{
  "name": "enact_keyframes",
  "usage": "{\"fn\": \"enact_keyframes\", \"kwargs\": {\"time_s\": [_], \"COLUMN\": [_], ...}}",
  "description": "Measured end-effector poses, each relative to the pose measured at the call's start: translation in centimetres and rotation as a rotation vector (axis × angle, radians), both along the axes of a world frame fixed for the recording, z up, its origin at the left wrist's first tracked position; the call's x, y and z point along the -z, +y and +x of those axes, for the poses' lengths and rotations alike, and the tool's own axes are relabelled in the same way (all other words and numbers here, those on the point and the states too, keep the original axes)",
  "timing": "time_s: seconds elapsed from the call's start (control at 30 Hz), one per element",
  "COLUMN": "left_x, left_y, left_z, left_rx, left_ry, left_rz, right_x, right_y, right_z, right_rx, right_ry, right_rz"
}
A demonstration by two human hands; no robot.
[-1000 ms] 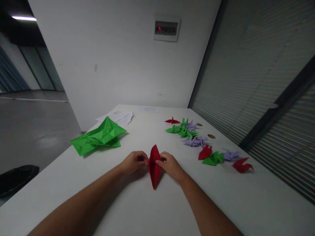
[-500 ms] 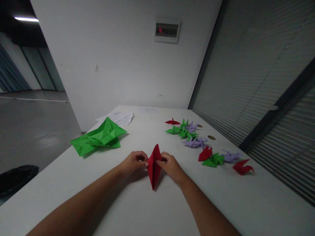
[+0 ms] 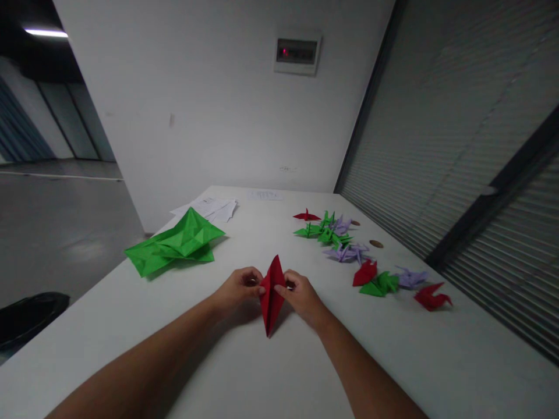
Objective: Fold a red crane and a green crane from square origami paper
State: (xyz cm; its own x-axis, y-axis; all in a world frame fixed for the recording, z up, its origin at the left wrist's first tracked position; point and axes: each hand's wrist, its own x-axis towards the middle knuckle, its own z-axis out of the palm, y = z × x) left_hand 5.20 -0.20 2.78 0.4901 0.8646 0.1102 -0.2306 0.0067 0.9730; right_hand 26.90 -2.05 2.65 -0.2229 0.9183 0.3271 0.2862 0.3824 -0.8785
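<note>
A folded red origami paper (image 3: pixel 272 294), long and diamond-shaped with a crease down its middle, stands between my hands just over the white table (image 3: pixel 262 378). My left hand (image 3: pixel 240 286) pinches its left edge between thumb and fingers. On the other side, my right hand (image 3: pixel 299 292) grips the right edge, its thumb lying on the near face. The fingers behind the paper are partly hidden.
Several paper cranes in green (image 3: pixel 329 233), lilac (image 3: pixel 347 253) and red (image 3: pixel 432 297) lie along the right side. Creased green paper sheets (image 3: pixel 183 238) rest at left, before white papers (image 3: pixel 213 208). A black bin (image 3: pixel 35 314) stands off the left edge; blinds (image 3: pixel 458 116) flank the right.
The red paper has shifted very slightly to the left, its lower tip most of all. Both hands keep their hold on it.
</note>
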Motion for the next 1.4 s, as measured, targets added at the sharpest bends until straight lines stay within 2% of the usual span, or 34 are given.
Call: {"fn": "enact_keyframes", "kwargs": {"time_s": [0.33, 0.5, 0.8, 0.97, 1.1, 1.23, 1.4], "left_x": [0.1, 0.3, 0.0, 0.2, 0.5, 0.6, 0.1], "left_y": [-0.1, -0.1, -0.4, -0.3, -0.2, -0.3, -0.6], "left_z": [0.5, 0.5, 0.6, 0.7, 0.6, 0.6, 0.8], "left_rx": [-0.075, -0.068, -0.140, -0.170, -0.190, -0.149, -0.124], "left_ry": [-0.063, 0.022, 0.173, 0.229, 0.339, 0.485, 0.489], "left_rz": [0.004, 0.049, 0.166, 0.197, 0.264, 0.331, 0.327], "right_x": [0.0, -0.2, 0.5, 0.3, -0.6, -1.7, -1.9], "right_y": [-0.2, -0.4, -0.5, -0.6, -0.8, -1.0, -0.9], "right_z": [-0.3, -0.4, -0.8, -0.8, -0.6, -0.2, -0.1], "right_rx": [-0.015, -0.010, -0.108, -0.140, -0.069, 0.003, 0.093], "right_ry": [0.034, -0.002, 0.078, 0.071, 0.039, 0.055, -0.001], "right_rz": [0.002, 0.020, -0.108, -0.085, 0.011, 0.083, 0.082]}}
